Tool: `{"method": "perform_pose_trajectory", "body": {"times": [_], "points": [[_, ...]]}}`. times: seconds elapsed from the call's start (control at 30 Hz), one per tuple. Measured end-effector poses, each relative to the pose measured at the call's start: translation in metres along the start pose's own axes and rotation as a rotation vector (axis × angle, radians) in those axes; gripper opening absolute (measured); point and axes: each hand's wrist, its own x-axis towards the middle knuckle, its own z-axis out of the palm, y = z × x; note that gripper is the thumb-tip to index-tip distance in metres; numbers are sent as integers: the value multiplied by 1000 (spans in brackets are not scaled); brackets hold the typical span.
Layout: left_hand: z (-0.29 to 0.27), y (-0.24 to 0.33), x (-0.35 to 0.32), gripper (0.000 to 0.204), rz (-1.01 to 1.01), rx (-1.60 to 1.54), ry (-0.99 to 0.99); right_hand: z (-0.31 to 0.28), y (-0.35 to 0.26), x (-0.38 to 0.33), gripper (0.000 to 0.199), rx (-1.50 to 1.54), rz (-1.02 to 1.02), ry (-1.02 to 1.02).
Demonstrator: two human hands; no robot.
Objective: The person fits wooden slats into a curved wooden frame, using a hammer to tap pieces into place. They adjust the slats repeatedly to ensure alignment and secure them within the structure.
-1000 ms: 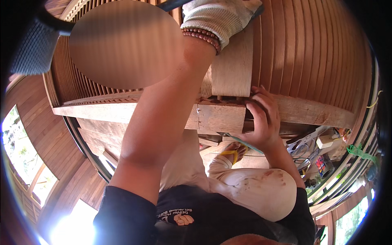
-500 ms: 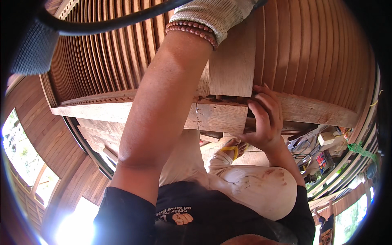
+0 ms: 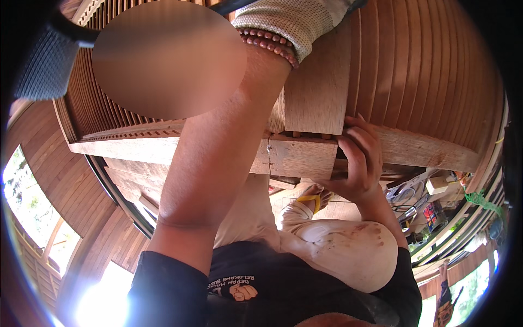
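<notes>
My left arm reaches up across the middle of the view. My left hand point(image 3: 294, 22) wears a light knit glove and a brown bead bracelet point(image 3: 269, 46) and lies against an upright wooden board point(image 3: 318, 92) at the top edge; its fingers are cut off by the frame. My right hand point(image 3: 357, 158) is bare, its fingers curled over the right end of a thick horizontal wooden beam point(image 3: 163, 147) just below that board. Small pegs or nails show in the joint between board and beam.
A wall of narrow wooden slats point(image 3: 425, 82) fills the background. A yellow-handled tool point(image 3: 311, 200) lies below the beam. Cans, tools and a green string point(image 3: 479, 199) clutter a ledge at right. Bright window openings point(image 3: 27, 201) are at lower left.
My left forearm has shifted slightly to the side while the gloved hand stays at the board. My right hand keeps its grip at the beam's end.
</notes>
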Motion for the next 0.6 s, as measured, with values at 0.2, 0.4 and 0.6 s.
{"method": "perform_pose_trajectory", "body": {"times": [0.2,0.4,0.6], "points": [[3,0,0,111,-20,8,10,0,3,-2,74,11,0,-16],[-8,-1,-10,109,15,-177,2,1,2,-4,76,23,17,-25],[-2,1,-5,109,-62,-146,-6,0,0,-3,77,4,23,-29]]}}
